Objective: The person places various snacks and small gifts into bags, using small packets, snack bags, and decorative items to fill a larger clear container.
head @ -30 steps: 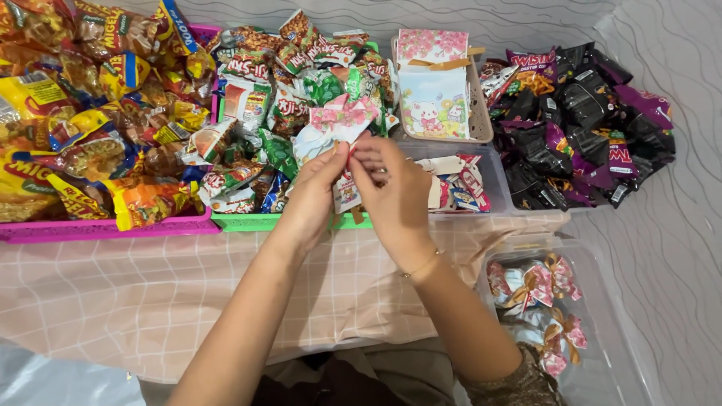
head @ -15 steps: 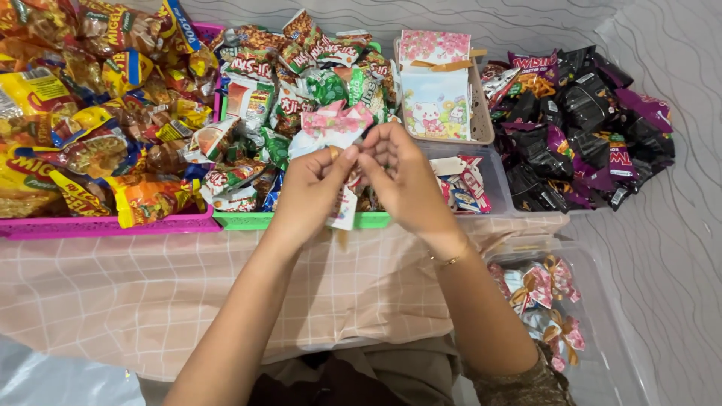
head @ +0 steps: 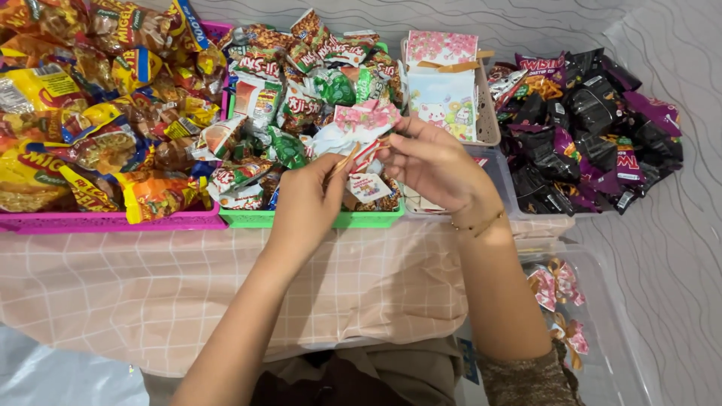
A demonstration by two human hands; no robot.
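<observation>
Left hand (head: pixel 307 201) fingers pinched narrow on gold ribbon (head: pixel 344 159) at neck of small gift pouch (head: pixel 359 129). Right hand (head: pixel 432 162) fingers curled close, gripping pouch top from other side. Pouch held in air over green basket (head: pixel 316 219) of snack packets. Clear bin (head: pixel 602 301) with finished pouches at lower right.

Snack trays (head: pixel 113 221) left, packet pile (head: pixel 594 143) right
</observation>
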